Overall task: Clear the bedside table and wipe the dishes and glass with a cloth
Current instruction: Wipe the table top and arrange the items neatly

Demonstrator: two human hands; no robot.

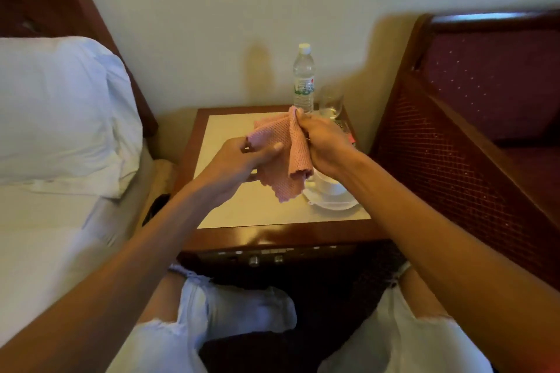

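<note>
Head view: cream-topped bedside table point(230, 130) between white bed point(45, 236) and maroon upholstery point(485, 94)

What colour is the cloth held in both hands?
Pink, with a waffle-like texture: cloth, head view.

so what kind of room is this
Likely a hotel bedroom: a bed with a white pillow, a bedside table with a control panel in front, and a water bottle beside a glass.

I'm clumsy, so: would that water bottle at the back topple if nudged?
Probably: the water bottle is tall and narrow, so a high push may tip it. Capped, it likely wouldn't spill, but could knock the glass beside it.
</note>
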